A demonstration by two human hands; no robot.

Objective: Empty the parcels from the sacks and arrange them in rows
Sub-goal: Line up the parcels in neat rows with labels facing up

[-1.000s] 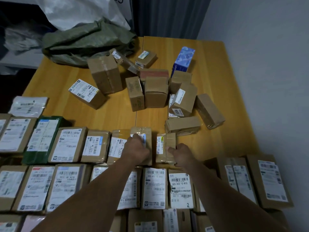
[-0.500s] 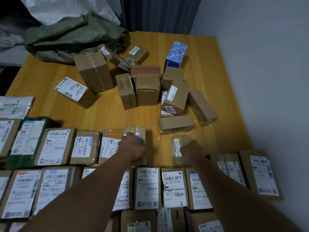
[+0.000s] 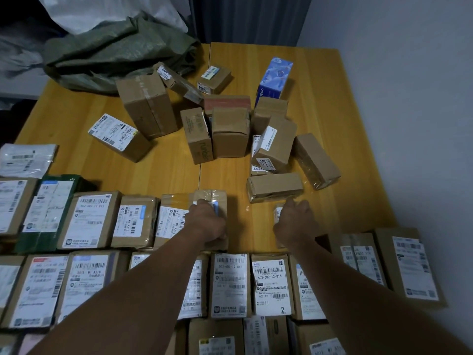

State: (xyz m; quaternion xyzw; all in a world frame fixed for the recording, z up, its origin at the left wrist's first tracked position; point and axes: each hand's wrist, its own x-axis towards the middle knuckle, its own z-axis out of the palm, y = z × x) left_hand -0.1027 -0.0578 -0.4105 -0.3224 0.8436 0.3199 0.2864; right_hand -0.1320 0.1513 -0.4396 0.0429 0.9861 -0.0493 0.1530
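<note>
Parcels (image 3: pixel 230 285): roughly half done. Labelled rows fill the near edge of the counter (image 3: pixel 332 98). A loose pile (image 3: pixel 230 131) sits unsorted mid-counter, in front of the green sack (image 3: pixel 115 52) slumped at the far left corner. Left hand (image 3: pixel 207 222) reaches forward, fingers curled onto the taped parcel (image 3: pixel 217 198) ending the far row. Right hand (image 3: pixel 294 221) covers a small parcel (image 3: pixel 277 213) near it; can't tell if it's gripping.

Your brown cardboard parcels (image 3: pixel 92 219) lying label-up in rows across the lower frame, a loose heap of boxes (image 3: pixel 230 131) tumbled at centre, crumpled green sack (image 3: pixel 115 52) slumped upper left
</note>
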